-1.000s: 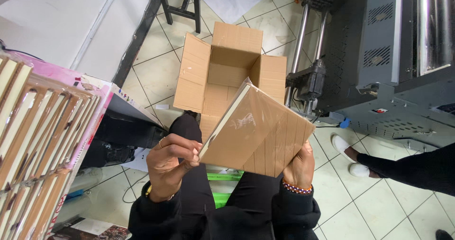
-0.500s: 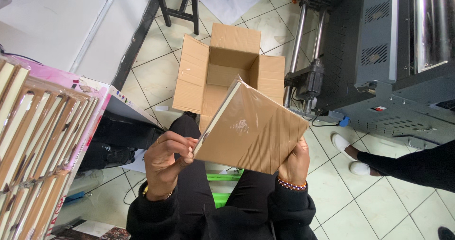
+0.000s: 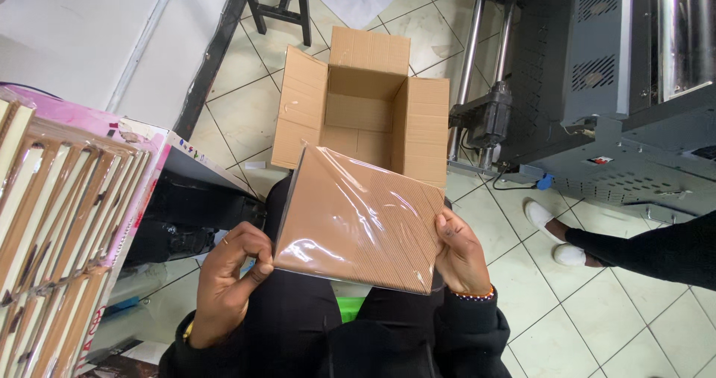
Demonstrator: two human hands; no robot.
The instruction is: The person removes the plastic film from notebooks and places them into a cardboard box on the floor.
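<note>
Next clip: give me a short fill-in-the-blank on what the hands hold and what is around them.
1. Both hands, left and right, hold a flat brown pack wrapped in clear ____.
2. The cardboard box on the floor beyond it stands ____.
3. A white shoe rests on the ____ floor.

Missing words: plastic; open; tiled

a flat square brown packet (image 3: pixel 362 221) wrapped in shiny clear film is held between the left hand (image 3: pixel 227 277) and the right hand (image 3: pixel 461 255), tilted over the lap. just beyond it an open brown cardboard box (image 3: pixel 365 102) stands on the tiled floor, flaps spread. at the left, a pink carton (image 3: pixel 142 143) holds rows of upright brown-and-cream packets (image 3: pixel 52 221). a small red and white label (image 3: pixel 599 160) sits on the grey machine.
</note>
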